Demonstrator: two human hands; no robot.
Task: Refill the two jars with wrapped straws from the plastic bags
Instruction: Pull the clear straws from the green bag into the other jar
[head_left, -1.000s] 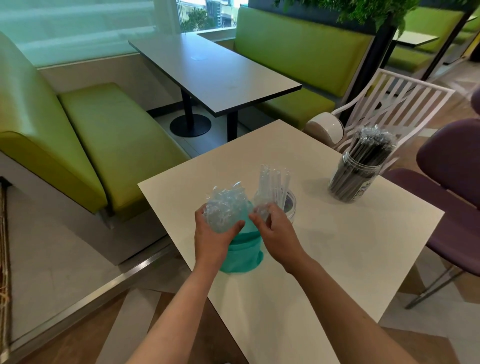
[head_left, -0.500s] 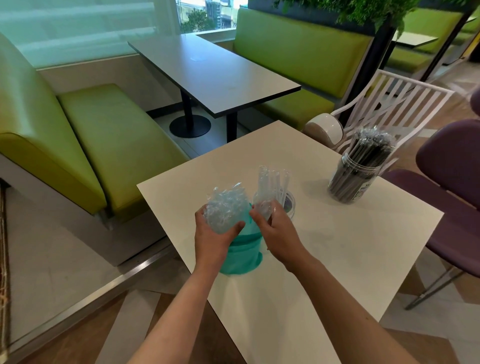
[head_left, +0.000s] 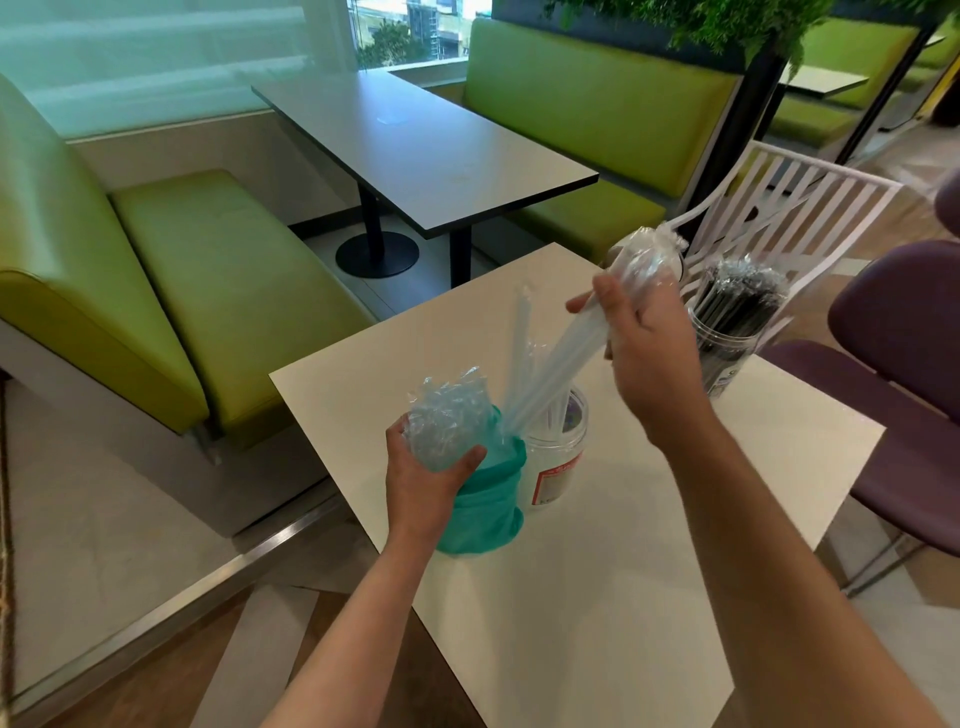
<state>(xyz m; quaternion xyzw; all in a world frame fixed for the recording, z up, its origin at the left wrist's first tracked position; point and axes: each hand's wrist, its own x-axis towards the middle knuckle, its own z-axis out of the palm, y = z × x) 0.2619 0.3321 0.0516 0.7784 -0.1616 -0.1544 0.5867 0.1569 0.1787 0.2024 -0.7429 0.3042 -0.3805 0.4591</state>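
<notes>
My left hand (head_left: 426, 467) grips a teal plastic bag (head_left: 483, 514) by its upper part, around the crinkled wrapper tops of the straws (head_left: 449, 415) inside it. My right hand (head_left: 644, 338) is raised above the table and grips a bundle of clear wrapped straws (head_left: 571, 353), slanted with its lower end still at the bag's mouth. A clear jar (head_left: 558, 457) with a few white straws stands just right of the bag. A second jar (head_left: 727, 353), packed with black wrapped straws (head_left: 737, 296), stands at the table's far right, partly behind my right hand.
The white square table (head_left: 597, 597) carries everything. A white slatted chair (head_left: 795, 208) and a purple chair (head_left: 904, 353) stand at its far and right sides. A grey table (head_left: 426, 150) with green benches (head_left: 223, 270) lies beyond.
My right hand has pulled a bundle of clear wrapped straws up and to the right, nearly out of the teal bag. My left hand has kept its hold on the bag.
</notes>
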